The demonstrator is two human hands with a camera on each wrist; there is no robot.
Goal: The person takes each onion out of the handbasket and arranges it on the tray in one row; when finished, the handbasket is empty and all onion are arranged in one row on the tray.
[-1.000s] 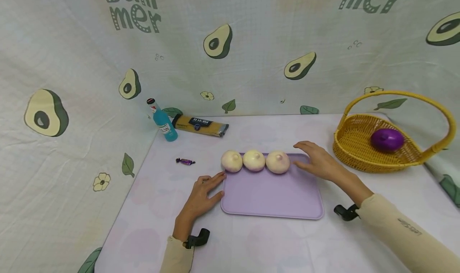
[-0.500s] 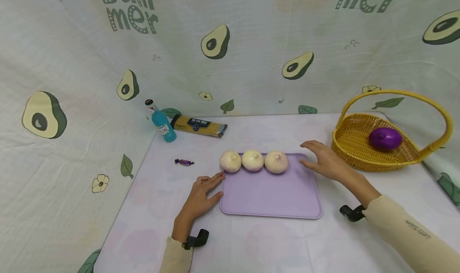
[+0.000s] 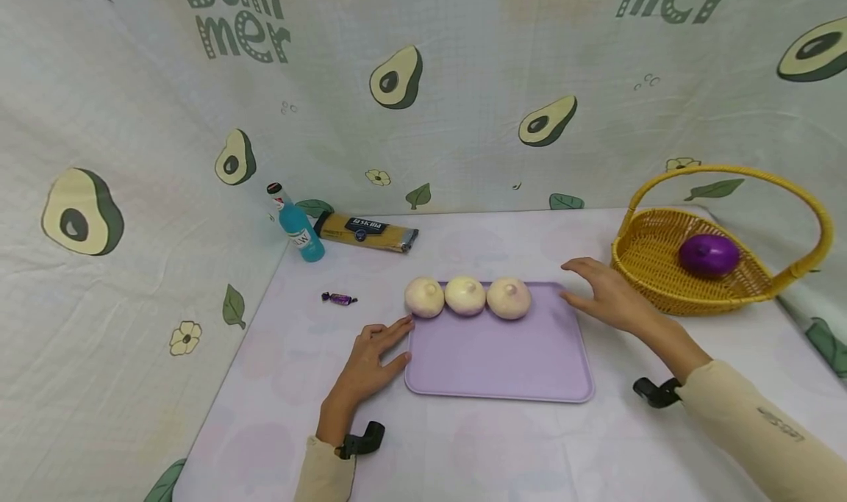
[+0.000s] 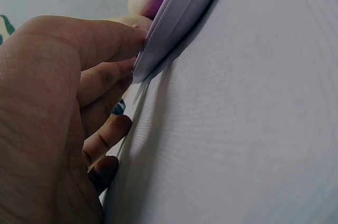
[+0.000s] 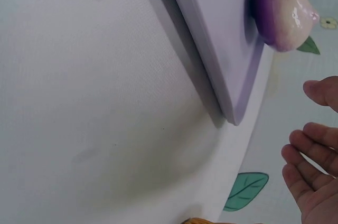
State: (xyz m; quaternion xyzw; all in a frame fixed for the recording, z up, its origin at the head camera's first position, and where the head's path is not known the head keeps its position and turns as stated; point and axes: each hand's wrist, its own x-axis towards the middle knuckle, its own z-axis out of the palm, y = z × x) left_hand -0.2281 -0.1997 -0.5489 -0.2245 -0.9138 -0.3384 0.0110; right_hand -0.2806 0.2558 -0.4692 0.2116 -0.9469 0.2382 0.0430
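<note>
Three glossy, round vegetables that look like turnips, cream above and purple below, stand in a row along the back edge of a lilac tray: a left one, a middle one and a right one. My left hand rests at the tray's left side, fingertips touching its rim in the left wrist view. Over the tray's back right corner, my right hand is spread with nothing in it. Its thumb and fingers stand apart from the tray in the right wrist view.
A yellow wicker basket with a tall handle holds a purple turnip-like vegetable at the right. Back left are a blue bottle and a yellow pasta packet. A wrapped candy lies left of the tray.
My right hand has drawn away from the right-hand turnip, moving right toward the basket. The left hand stays at the tray's left edge. The row of turnips has not moved on the tray.
</note>
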